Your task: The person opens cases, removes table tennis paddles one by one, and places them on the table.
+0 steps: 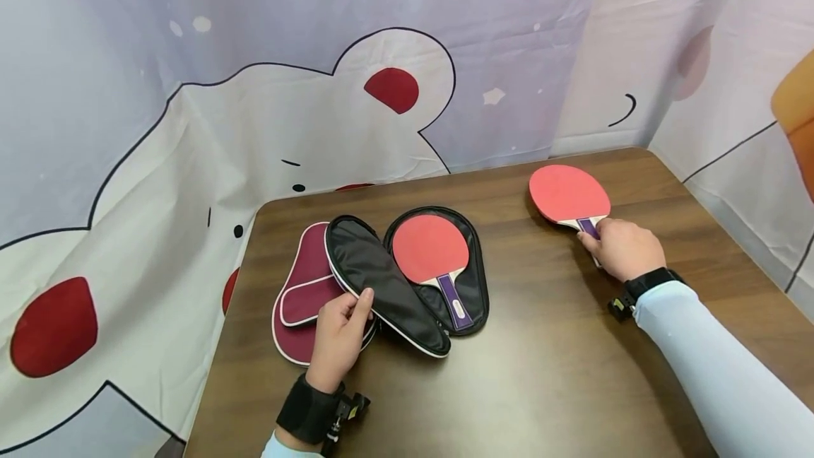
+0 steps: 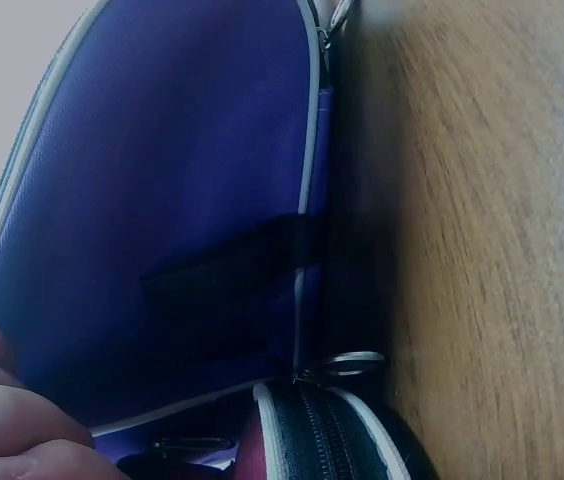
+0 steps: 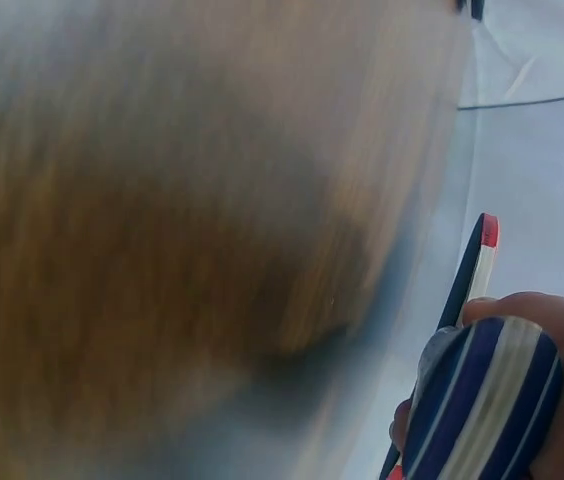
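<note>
My left hand (image 1: pixel 338 338) pinches the near-left edge of the raised lid of an unzipped paddle case (image 1: pixel 381 281). The lid's lining is black with white piping; its purple outside fills much of the left wrist view. One red table tennis paddle (image 1: pixel 430 248) with a purple-and-white handle lies in the case's black-lined base. At the right, my right hand (image 1: pixel 629 249) grips the handle of another red paddle (image 1: pixel 569 193). In the right wrist view, the striped handle end (image 3: pixel 487 400) sticks out of the fist.
A maroon paddle case (image 1: pixel 305 249) with white piping lies at the left, partly under the raised lid. The wooden table (image 1: pixel 509 387) backs onto a printed curtain (image 1: pixel 496 34), which also hangs along the right side.
</note>
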A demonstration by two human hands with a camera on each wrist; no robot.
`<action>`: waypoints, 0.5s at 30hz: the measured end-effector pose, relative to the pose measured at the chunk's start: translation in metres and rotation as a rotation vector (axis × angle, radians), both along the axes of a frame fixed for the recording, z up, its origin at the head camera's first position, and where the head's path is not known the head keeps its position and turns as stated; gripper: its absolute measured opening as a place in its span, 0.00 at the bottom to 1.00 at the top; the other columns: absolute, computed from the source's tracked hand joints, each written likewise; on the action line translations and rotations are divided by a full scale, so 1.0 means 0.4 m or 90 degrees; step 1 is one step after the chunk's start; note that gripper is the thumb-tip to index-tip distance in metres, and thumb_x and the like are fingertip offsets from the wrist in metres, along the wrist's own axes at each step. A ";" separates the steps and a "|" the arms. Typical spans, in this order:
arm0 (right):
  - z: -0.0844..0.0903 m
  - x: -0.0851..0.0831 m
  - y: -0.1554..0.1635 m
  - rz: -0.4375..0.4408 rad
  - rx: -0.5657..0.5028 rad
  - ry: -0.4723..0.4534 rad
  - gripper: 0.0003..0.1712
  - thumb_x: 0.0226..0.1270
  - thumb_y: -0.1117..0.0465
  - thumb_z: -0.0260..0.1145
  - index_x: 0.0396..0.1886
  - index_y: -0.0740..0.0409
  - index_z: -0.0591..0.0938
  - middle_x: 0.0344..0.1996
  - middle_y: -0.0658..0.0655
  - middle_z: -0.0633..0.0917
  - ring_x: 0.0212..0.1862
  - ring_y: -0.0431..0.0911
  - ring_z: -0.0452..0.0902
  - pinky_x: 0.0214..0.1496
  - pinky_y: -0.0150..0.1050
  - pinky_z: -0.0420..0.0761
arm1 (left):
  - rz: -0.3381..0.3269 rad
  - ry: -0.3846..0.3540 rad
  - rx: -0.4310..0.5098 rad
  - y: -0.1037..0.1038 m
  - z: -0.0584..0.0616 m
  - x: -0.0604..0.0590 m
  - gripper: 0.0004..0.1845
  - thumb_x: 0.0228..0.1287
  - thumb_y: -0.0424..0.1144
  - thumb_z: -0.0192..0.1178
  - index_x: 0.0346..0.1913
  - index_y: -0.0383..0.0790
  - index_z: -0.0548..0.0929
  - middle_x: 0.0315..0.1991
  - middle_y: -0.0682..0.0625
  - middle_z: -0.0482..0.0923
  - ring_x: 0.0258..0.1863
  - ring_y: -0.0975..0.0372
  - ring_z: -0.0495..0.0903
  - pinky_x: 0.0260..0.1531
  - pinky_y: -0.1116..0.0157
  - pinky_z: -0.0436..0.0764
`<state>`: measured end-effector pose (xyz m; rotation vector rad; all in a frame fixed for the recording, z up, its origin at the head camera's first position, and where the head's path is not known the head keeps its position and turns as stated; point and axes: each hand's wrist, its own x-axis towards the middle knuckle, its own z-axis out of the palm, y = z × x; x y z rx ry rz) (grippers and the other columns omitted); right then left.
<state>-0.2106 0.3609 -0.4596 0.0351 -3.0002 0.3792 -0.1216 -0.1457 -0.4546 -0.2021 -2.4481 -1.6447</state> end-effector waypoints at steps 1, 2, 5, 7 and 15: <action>0.000 -0.004 0.008 -0.003 0.002 -0.002 0.28 0.83 0.47 0.66 0.21 0.57 0.75 0.17 0.55 0.74 0.21 0.53 0.71 0.21 0.50 0.68 | -0.001 -0.003 0.000 0.000 0.000 -0.001 0.24 0.84 0.41 0.63 0.24 0.35 0.83 0.15 0.57 0.67 0.17 0.63 0.65 0.22 0.67 0.61; 0.000 -0.008 0.015 -0.006 0.004 -0.004 0.28 0.82 0.48 0.66 0.21 0.57 0.75 0.17 0.55 0.74 0.21 0.54 0.72 0.21 0.52 0.68 | -0.003 -0.004 0.001 0.001 0.000 -0.001 0.24 0.84 0.42 0.63 0.24 0.35 0.83 0.15 0.57 0.67 0.17 0.63 0.65 0.22 0.67 0.61; -0.001 -0.024 0.037 -0.013 0.009 -0.012 0.29 0.83 0.48 0.65 0.20 0.58 0.75 0.17 0.57 0.75 0.22 0.55 0.72 0.23 0.54 0.70 | -0.006 -0.008 0.005 0.002 -0.002 -0.002 0.24 0.85 0.43 0.62 0.25 0.34 0.83 0.15 0.56 0.67 0.16 0.63 0.64 0.21 0.67 0.60; -0.001 -0.038 0.052 -0.016 0.014 -0.017 0.29 0.83 0.47 0.65 0.20 0.58 0.76 0.17 0.57 0.75 0.22 0.56 0.73 0.24 0.56 0.72 | -0.007 -0.008 0.006 0.001 -0.002 -0.002 0.24 0.85 0.43 0.62 0.25 0.34 0.83 0.15 0.56 0.67 0.15 0.62 0.64 0.20 0.67 0.60; -0.006 -0.092 0.104 -0.045 0.030 -0.050 0.31 0.84 0.47 0.64 0.20 0.62 0.78 0.19 0.62 0.79 0.24 0.62 0.77 0.26 0.64 0.76 | -0.012 0.003 0.002 -0.002 0.001 -0.006 0.24 0.84 0.42 0.63 0.24 0.33 0.83 0.14 0.57 0.67 0.15 0.63 0.64 0.20 0.67 0.60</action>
